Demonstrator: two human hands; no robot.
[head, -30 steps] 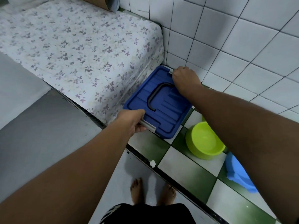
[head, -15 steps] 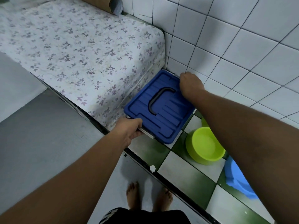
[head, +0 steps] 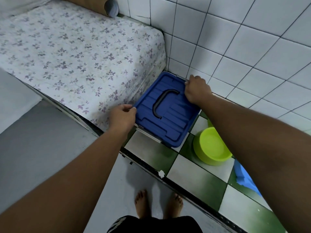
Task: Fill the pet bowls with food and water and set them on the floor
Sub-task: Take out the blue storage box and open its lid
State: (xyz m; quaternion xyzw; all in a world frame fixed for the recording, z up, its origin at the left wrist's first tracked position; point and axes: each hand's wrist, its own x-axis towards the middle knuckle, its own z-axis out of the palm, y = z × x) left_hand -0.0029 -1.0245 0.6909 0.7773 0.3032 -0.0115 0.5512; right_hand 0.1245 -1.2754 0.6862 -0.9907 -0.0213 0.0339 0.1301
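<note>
both hands down on the blue lidded storage box [head: 165,113], wedged into the corner between the floral-covered mattress [head: 75,52] and the white tiled wall [head: 235,47]. left hand [head: 122,117] at the near-left edge of the lid, fingers curled onto the rim just above the grey side latch [head: 149,135]. right hand [head: 196,90] at the far-right edge, fingers hooked over the rim beside the wall. both closed on the lid's edges, though how firmly could not be told from above.

long axis of the box ran from the wall corner out toward the green-and-white checkered floor [head: 193,179], so the two hands sat at opposite ends of a diagonal across it. black carry handle [head: 162,103] in the middle of the lid, lying flat between the hands, untouched.

lime green bowl [head: 211,147] on the floor just beside the box's near-right corner, upright, looked empty. blue bowl [head: 244,179] further right, mostly hidden behind the right forearm. neither filled yet. right hand the nearer one to both bowls.

probably the lid coming off next to reach food inside, contents not visible. lift would have to go up and away from the wall, with little room on the mattress side. bare feet [head: 158,204] on the grey floor, outside the dark threshold strip [head: 185,187].
</note>
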